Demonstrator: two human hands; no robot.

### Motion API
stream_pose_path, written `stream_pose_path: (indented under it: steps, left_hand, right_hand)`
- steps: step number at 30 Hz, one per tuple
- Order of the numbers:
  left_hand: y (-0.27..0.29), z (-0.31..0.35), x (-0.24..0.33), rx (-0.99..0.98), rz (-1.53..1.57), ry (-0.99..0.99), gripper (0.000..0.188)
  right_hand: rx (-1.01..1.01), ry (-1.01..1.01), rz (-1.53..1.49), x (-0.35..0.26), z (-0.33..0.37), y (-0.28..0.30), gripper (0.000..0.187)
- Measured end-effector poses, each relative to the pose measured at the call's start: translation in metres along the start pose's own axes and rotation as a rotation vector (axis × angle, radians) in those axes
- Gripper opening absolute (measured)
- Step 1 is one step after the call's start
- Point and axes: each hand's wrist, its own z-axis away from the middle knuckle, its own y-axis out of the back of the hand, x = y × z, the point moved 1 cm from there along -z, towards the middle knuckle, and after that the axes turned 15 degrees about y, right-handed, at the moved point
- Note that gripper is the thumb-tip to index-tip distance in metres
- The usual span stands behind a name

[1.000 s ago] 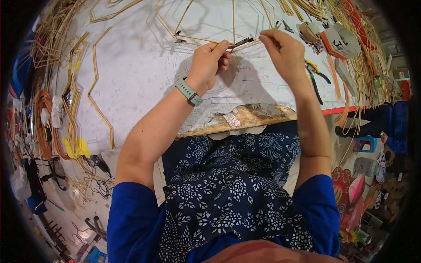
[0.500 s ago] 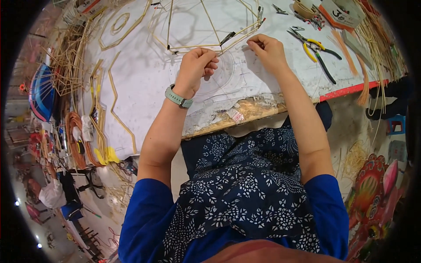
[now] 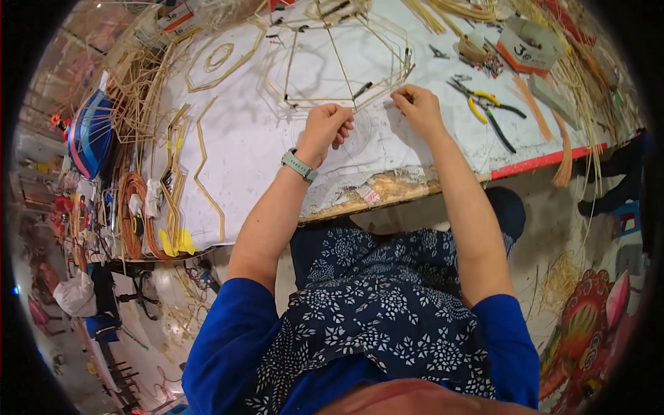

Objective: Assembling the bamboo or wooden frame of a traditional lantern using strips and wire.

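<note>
Both hands are over the white-topped table, just short of a many-sided frame of thin bamboo strips. My left hand, with a pale green watch on the wrist, is closed in a pinch beside the frame's near edge. To its right, my right hand is also pinched, close to the frame's near right side. Anything between the fingertips of either hand is too fine to make out. A black clip grips the frame at its near corner, and another black clip sits at its right corner.
Yellow-and-black pliers lie to the right, near an open box and small clips. Bent bamboo strips lie on the left. Bundled thin strips line the right side. The table's worn front edge is nearest me.
The whole view has shifted, so more of the frame's far side shows and the table sits lower in the picture. Both hands keep their pinched pose near the frame's near edge.
</note>
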Motion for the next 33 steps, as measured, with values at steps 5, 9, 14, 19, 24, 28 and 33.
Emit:
stream_pose_path:
  steps: [5, 9, 14, 19, 24, 28, 33]
  left_hand:
    - [0.001, 0.003, -0.002, -0.034, -0.002, 0.007, 0.025]
    - [-0.001, 0.002, -0.005, -0.021, -0.047, -0.051, 0.031]
    - [-0.011, 0.001, -0.015, 0.167, -0.396, -0.358, 0.035]
    - [-0.044, 0.100, -0.053, -0.345, -0.535, -0.590, 0.030]
    - [-0.037, 0.098, -0.194, -0.076, -0.905, -0.509, 0.027]
    - [-0.032, 0.099, -0.187, -0.229, -1.440, -0.202, 0.025]
    - [-0.014, 0.088, -0.225, -0.347, -1.520, -0.500, 0.021]
  right_hand:
    - [0.057, -0.041, -0.142, 0.001, 0.004, -0.002, 0.017]
    - [0.060, -0.046, -0.170, 0.005, 0.003, -0.001, 0.017]
    - [0.126, -0.034, -0.185, -0.013, 0.013, 0.008, 0.014]
    - [0.100, 0.353, 0.381, -0.066, 0.115, 0.045, 0.011]
    - [-0.484, 0.163, 0.933, -0.058, 0.249, 0.089, 0.022]
    - [-0.767, 0.268, 0.878, -0.095, 0.281, 0.068, 0.031]
    - [-0.993, 0.153, 0.529, -0.091, 0.303, 0.067, 0.024]
